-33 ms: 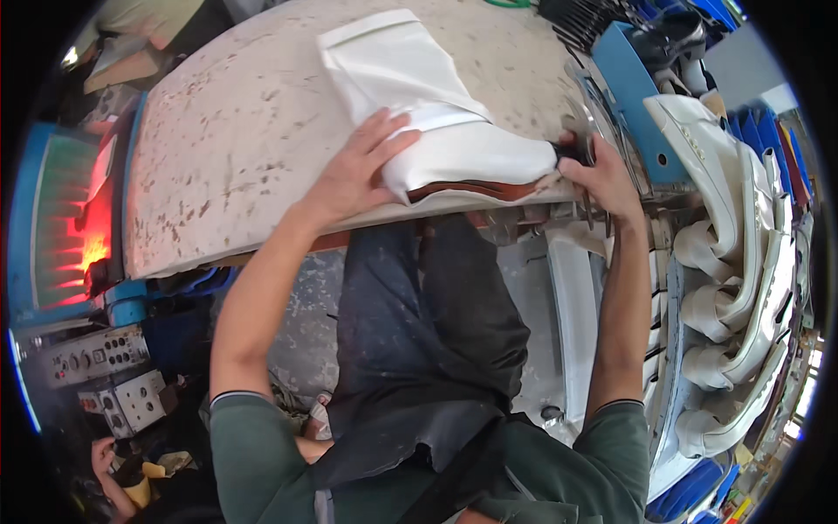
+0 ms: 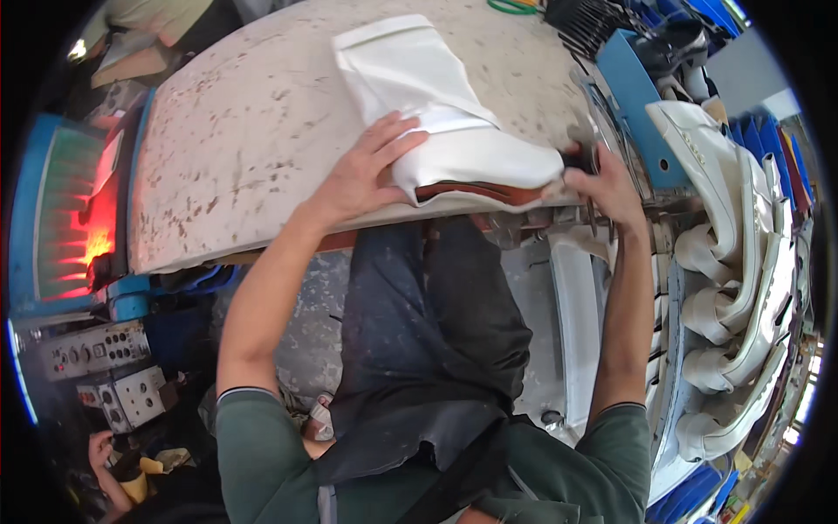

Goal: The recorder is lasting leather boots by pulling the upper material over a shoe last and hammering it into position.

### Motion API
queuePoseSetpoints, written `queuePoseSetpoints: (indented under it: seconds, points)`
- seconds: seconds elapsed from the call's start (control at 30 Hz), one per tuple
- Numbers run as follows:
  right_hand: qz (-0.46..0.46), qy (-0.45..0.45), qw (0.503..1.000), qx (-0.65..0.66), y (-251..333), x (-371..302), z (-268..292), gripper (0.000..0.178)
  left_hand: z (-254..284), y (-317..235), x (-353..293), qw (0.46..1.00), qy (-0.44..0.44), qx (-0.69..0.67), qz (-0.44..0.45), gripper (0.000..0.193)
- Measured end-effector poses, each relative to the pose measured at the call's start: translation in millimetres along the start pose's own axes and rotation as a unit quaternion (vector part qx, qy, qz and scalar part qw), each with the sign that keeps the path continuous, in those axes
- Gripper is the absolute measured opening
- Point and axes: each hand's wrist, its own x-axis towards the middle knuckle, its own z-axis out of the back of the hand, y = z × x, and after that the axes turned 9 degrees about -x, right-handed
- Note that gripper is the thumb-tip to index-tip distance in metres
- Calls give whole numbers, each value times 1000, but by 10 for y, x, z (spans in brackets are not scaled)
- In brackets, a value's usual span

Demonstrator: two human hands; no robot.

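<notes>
A white ankle boot upper [image 2: 480,162] lies on its side across the near edge of the worktable, its shaft toward the back and its toe to the right. The open underside faces me and shows a reddish-brown insole [image 2: 489,191]. My left hand [image 2: 371,170] is spread over the heel and ankle, pressing on the white material with fingers apart. At the toe, my right hand [image 2: 611,188] is closed round a dark-and-metal, pincer-like tool [image 2: 583,157]. The tool's tip is against the toe; its jaws are partly hidden by my fingers.
White boots [image 2: 698,244] hang in a row on a rack at the right. A blue box [image 2: 630,105] and dark tools stand at the back right of the worn table [image 2: 244,157]. A heater [image 2: 98,236] glows red at the left. Another person's hand [image 2: 101,447] shows low left.
The whole view has shifted slightly, so the boot appears a little further right and lower. The pincer-like tool has turned slightly at the toe. Both hands keep their holds.
</notes>
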Motion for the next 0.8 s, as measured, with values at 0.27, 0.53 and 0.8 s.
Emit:
queuePoseSetpoints:
  seconds: [0.27, 0.53, 0.8]
  points:
    - [-174, 283, 941, 71, -51, -1806, -1392, 82, -411, -444, -820, 974, -83, -206, -46, 80]
    - [-136, 213, 952, 172, 334, -2160, -1671, 48, -1125, -563, -1473, 952, -96, -282, 71, 73]
    - [-182, 341, 899, 204, 736, -1756, -1776, 32, -1179, -672, -1479, 948, -124, -278, 94, 61]
